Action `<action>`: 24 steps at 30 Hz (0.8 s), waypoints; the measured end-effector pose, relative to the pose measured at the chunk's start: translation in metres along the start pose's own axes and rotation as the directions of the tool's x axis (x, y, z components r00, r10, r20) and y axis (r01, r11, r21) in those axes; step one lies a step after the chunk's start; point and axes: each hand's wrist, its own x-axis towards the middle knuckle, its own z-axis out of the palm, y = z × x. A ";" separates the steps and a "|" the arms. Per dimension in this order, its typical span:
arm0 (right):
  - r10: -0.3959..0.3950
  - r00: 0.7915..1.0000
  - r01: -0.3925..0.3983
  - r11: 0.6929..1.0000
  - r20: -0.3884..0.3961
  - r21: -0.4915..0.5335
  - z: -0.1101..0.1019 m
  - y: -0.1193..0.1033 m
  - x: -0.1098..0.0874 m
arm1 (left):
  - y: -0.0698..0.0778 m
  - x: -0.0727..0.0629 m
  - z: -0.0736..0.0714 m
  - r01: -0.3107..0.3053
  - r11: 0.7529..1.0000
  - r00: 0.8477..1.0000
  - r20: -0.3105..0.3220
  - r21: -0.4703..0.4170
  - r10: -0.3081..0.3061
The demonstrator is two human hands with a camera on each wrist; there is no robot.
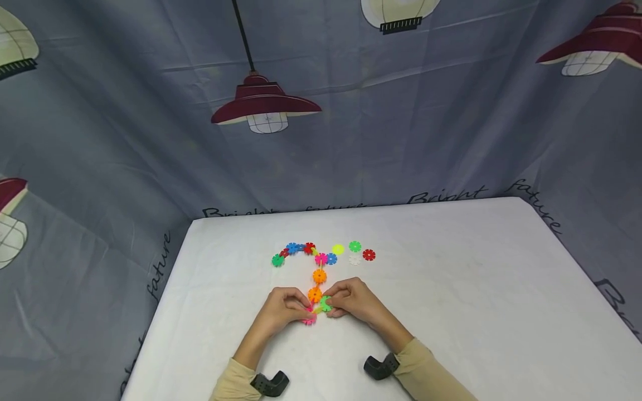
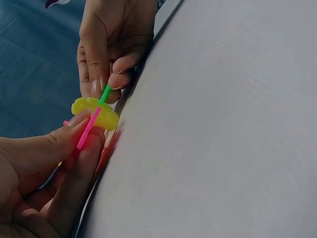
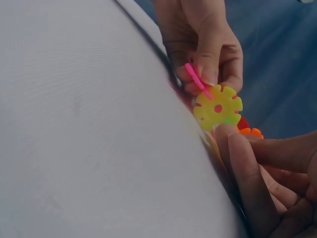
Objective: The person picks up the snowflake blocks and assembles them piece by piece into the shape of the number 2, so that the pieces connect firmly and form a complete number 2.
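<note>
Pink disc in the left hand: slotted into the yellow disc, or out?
In: the right wrist view shows the pink disc edge-on, its end reaching inside the rim of the yellow disc.

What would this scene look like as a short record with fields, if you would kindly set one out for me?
Left grip: pinches a pink disc
Right grip: pinches a green disc
Between them: a yellow disc, slotted with the pink one
Chain: notched discs in several colours, curving at its far end
Right of chain: far yellow disc, far green disc, white disc, far red disc
Unclear: whether the rightmost blue disc joins the chain
Surface: white table
</note>
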 end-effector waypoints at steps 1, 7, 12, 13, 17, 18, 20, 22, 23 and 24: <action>0.000 1.000 0.000 1.000 -0.002 0.002 0.001 0.000 0.001 | 0.000 0.000 -0.001 0.004 1.000 1.000 -0.006 -0.003 -0.004; -0.016 1.000 0.017 1.000 -0.025 0.011 0.009 -0.001 0.004 | 0.001 0.000 -0.003 0.006 1.000 1.000 -0.028 -0.004 -0.006; 0.001 1.000 -0.002 1.000 -0.015 -0.017 0.008 -0.001 0.005 | 0.000 0.001 -0.004 0.006 1.000 1.000 -0.008 -0.013 -0.007; 0.001 1.000 -0.001 1.000 -0.004 -0.030 0.007 -0.001 0.006 | 0.000 0.001 -0.004 0.005 1.000 1.000 -0.002 -0.015 -0.005; -0.024 1.000 0.026 0.993 0.017 -0.114 0.001 0.000 0.010 | 0.000 0.001 -0.005 0.000 1.000 1.000 0.006 -0.025 0.001; -0.036 0.999 0.037 0.990 0.009 -0.133 -0.001 0.000 0.011 | 0.000 0.000 -0.005 -0.001 1.000 1.000 0.006 -0.022 0.001; -0.059 0.998 0.054 0.985 -0.028 -0.165 -0.006 0.000 0.014 | 0.001 0.000 -0.005 -0.003 1.000 1.000 0.009 -0.025 0.004; -0.083 0.993 0.067 0.981 -0.085 -0.184 -0.011 0.000 0.018 | 0.001 -0.001 -0.005 -0.003 1.000 1.000 0.014 -0.021 0.003; -0.093 0.989 0.069 0.979 -0.116 -0.194 -0.014 0.000 0.020 | 0.002 -0.001 -0.005 -0.007 1.000 1.000 0.011 -0.011 0.007; -0.104 0.984 0.073 0.975 -0.142 -0.210 -0.016 -0.001 0.022 | 0.003 -0.001 -0.005 -0.015 1.000 1.000 0.006 0.002 0.015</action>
